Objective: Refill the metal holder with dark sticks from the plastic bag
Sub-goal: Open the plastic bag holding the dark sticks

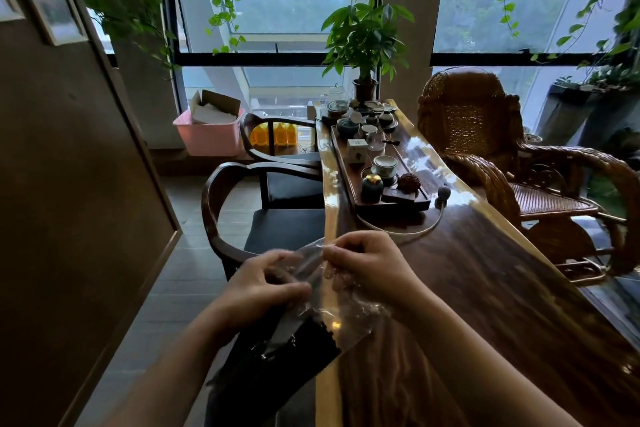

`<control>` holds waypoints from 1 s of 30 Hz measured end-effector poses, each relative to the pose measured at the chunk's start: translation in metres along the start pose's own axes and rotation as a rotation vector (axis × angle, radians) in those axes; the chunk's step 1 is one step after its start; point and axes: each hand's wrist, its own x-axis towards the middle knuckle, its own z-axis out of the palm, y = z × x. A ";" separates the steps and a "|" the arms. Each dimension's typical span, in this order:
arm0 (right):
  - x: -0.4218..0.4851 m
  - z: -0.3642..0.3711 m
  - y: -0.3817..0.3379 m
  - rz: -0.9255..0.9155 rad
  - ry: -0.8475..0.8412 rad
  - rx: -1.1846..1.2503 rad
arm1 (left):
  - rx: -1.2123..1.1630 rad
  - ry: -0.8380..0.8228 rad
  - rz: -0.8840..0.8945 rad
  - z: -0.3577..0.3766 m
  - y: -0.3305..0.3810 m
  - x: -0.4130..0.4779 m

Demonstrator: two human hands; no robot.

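- Position: the person stands at the near end of the wooden table (485,305), with both hands working over its near left edge.
- Left hand (263,284): the fingers are curled round the left side of the plastic bag (341,314), gripping the film just below its mouth.
- Right hand (367,263): the fingertips pinch the bag's top edge above the table's left edge. The hands sit close together with the crumpled mouth between them.
- Bag: clear and creased, it hangs across the table's left edge, its lower part off the table's side.
- Dark sticks (308,343): they show as a dark mass in the lower part of the bag. Single sticks cannot be told apart.
- Metal holder: I cannot pick it out. A tea tray (391,209) farther up the table carries cups, jars and small vessels; whether one of them is the holder, I cannot tell.
- Surroundings: a dark wooden chair (221,204) stands at the table's left and a wicker chair (485,135) at its right.
- Step in hand, as judged: opening the bag's mouth. Nothing is out of the bag, so the refill proper has not begun.
- Next move, as judged: part the mouth wide enough for fingers to enter. One hand should steady the bag while the other draws out a few sticks gently, since thin sticks may snap. The holder must then be found on the table.
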 end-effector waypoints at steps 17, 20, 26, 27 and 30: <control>0.001 -0.007 -0.014 -0.102 0.157 -0.190 | -0.112 0.386 0.315 0.067 0.015 0.007; -0.008 -0.032 -0.013 -0.056 0.240 0.031 | -0.097 0.466 0.253 0.053 0.014 0.006; -0.006 -0.016 -0.001 0.008 0.060 0.003 | -0.009 0.439 0.301 0.053 0.020 0.007; -0.004 -0.017 -0.001 -0.032 0.066 -0.051 | -0.018 0.428 0.297 0.052 0.019 0.006; 0.003 -0.028 -0.004 -0.184 0.130 -0.294 | -0.014 0.414 0.280 0.043 0.015 0.003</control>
